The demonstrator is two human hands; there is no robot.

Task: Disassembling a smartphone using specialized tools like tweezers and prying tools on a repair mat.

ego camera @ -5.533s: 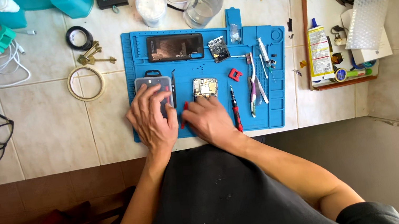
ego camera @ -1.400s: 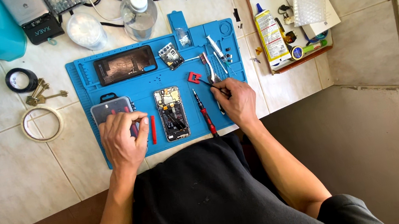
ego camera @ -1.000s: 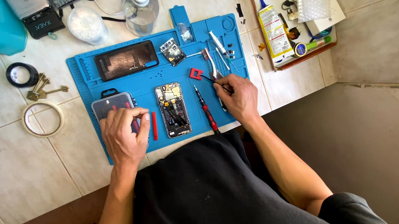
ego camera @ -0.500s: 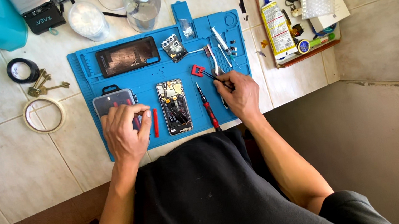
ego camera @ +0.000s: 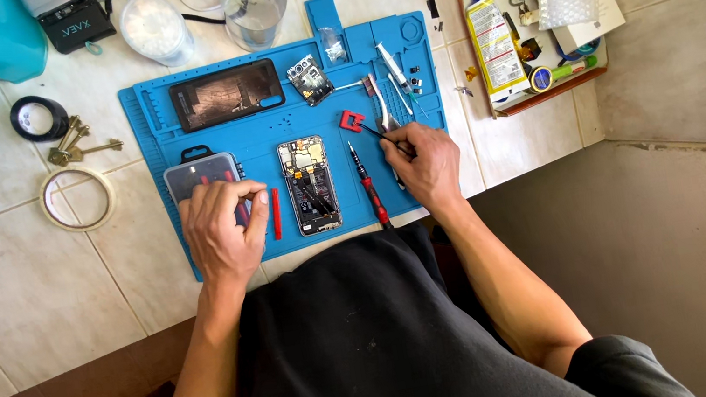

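The opened phone (ego camera: 309, 185) lies face-down at the middle of the blue work mat (ego camera: 201, 133), circuitry up between both hands for easy reach. The right hand (ego camera: 425, 166) pinches thin tweezers (ego camera: 382, 132) just beside it, near the red-handled screwdriver (ego camera: 369, 188). The left hand (ego camera: 221, 231) rests curled on the grey bit case (ego camera: 196, 171), steadying it.

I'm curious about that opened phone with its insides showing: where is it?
The opened phone lies on the blue work mat, between the left hand and the red-handled screwdriver.
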